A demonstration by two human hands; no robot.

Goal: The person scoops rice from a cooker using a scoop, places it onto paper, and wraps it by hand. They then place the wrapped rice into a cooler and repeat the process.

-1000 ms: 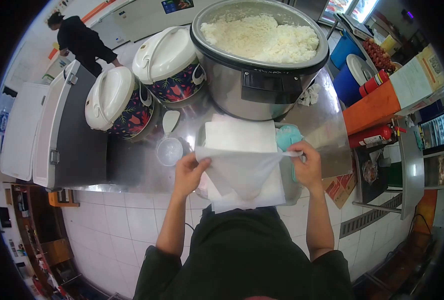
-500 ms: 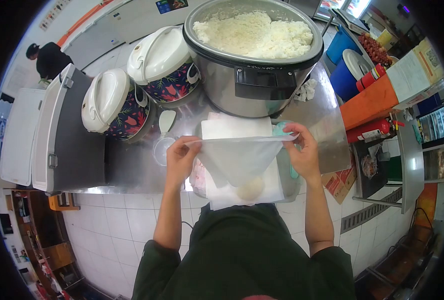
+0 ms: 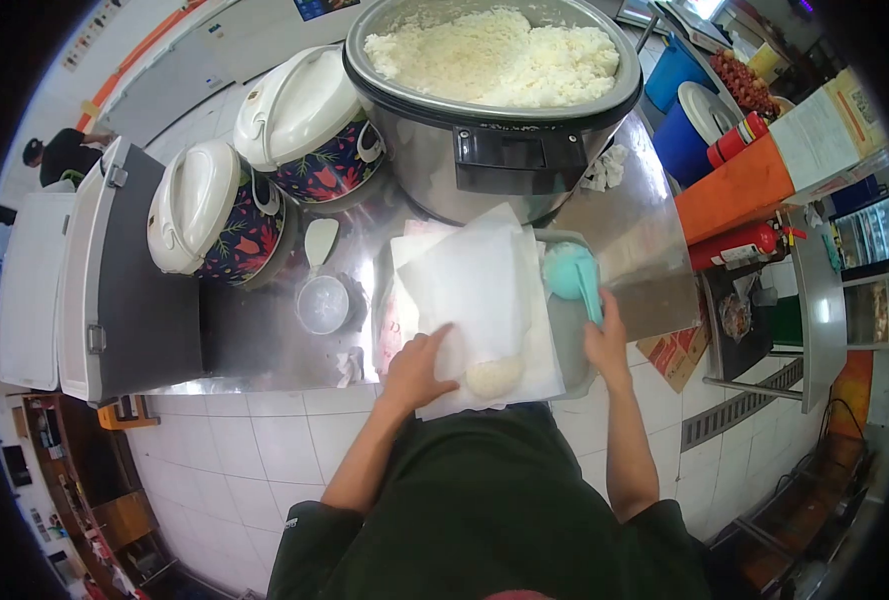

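My left hand lies with fingers apart on the lower left of the white paper sheets, touching the loose top sheet. A round mound of rice sits by its fingertips near the stack's front edge, partly under the top sheet. My right hand is closed around the handle end of a turquoise scoop. The scoop's bowl rests in a grey tray to the right of the sheets. A big steel pot full of cooked rice stands just behind.
Two flowered food warmers with white lids stand at left, beside a grey cool box. A white rice paddle and a clear cup lie on the steel table. A person is far left.
The top sheet, held up by both hands before, now lies over the stack. My left hand has come down onto the paper; my right has let go of the sheet and taken the scoop's handle.
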